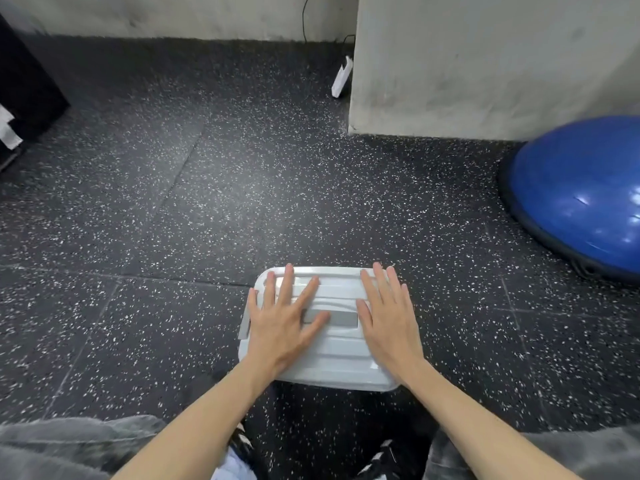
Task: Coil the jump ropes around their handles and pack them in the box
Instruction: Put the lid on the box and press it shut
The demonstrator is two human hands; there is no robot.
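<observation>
Both hands flat, fingers spread and straight, left hand (282, 323) and right hand (388, 322) pressing side by side on the lid (341, 344) of the white box (332, 377), which sits closed on the speckled black floor (173, 220), blue dome ball (585, 195) well apart at right.

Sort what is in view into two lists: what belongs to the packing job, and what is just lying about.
Job:
- white box, lid on
- left hand, flat on the lid
- right hand, flat on the lid
No jump ropes show.

Lying about:
- blue balance dome
- white strip by the pillar
</observation>
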